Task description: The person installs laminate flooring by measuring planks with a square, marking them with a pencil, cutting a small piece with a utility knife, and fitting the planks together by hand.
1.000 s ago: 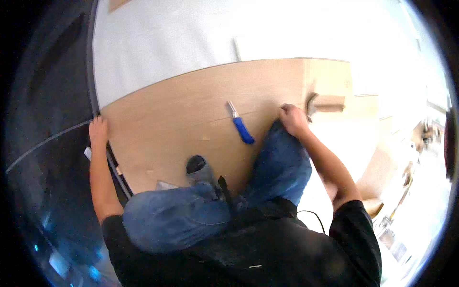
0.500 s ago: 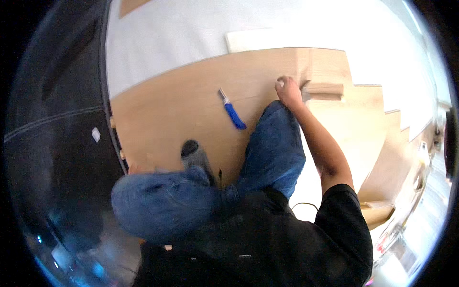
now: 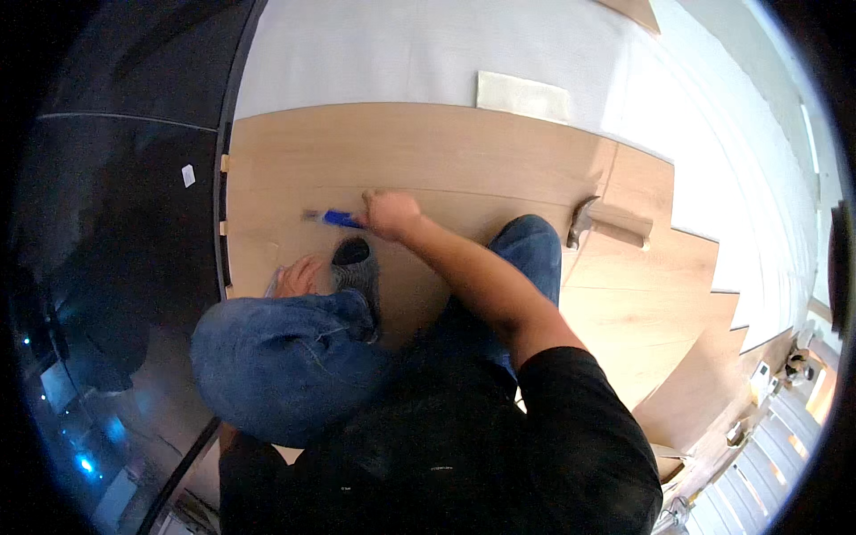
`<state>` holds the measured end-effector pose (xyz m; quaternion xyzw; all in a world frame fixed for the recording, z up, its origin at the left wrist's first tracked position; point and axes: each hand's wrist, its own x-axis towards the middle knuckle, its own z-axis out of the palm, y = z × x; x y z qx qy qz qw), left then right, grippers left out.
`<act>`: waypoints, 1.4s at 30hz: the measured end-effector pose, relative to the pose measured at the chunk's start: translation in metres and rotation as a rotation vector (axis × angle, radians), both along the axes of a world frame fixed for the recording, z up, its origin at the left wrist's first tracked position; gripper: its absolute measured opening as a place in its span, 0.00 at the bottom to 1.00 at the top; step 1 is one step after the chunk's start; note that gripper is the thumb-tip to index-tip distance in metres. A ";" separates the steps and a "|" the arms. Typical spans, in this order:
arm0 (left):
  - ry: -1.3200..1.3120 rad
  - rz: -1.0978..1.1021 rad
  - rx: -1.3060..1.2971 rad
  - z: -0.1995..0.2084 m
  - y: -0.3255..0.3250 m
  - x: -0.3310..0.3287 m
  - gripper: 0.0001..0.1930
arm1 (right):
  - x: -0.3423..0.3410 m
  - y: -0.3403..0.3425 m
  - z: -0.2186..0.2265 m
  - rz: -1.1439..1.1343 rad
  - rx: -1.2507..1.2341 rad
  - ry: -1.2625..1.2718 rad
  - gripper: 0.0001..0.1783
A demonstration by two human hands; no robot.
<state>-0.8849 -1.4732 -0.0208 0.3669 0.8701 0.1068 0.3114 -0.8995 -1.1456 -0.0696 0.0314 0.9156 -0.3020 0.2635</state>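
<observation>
My right hand (image 3: 390,215) is closed around the blue handle of a utility knife (image 3: 341,218), just beyond my socked foot (image 3: 355,263). The knife's metal end points left and is smeared by motion. Close to my bent left knee, my left hand (image 3: 299,276) rests on the wood-look floor planks (image 3: 428,143) with its fingers stretched out. Something pale and thin shows beside those fingers, too blurred to name. A claw hammer (image 3: 621,223) lies on the planks to the right of my right knee.
Small wooden spacers (image 3: 224,227) sit between the planks and a glossy black surface (image 3: 125,205) on the left. Grey-white underlay (image 3: 374,62) stretches beyond the planks, with a pale rectangular piece (image 3: 522,95) at their far edge. The planks' right edge is stepped.
My right hand has left the hammer's side, moved left and taken up the utility knife from the planks. My left hand has come out from behind my knee. The view has shifted.
</observation>
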 end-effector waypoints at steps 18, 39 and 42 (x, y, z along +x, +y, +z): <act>0.339 -0.076 -0.389 -0.060 0.026 -0.077 0.30 | -0.034 0.373 0.011 -0.150 0.704 0.049 0.36; -0.509 0.294 0.159 0.108 0.150 -0.178 0.23 | 0.672 0.210 -0.086 -2.812 -0.564 0.622 0.38; -0.261 -0.065 0.166 0.165 0.300 -0.153 0.23 | 0.770 0.170 -0.157 -2.132 0.226 0.197 0.39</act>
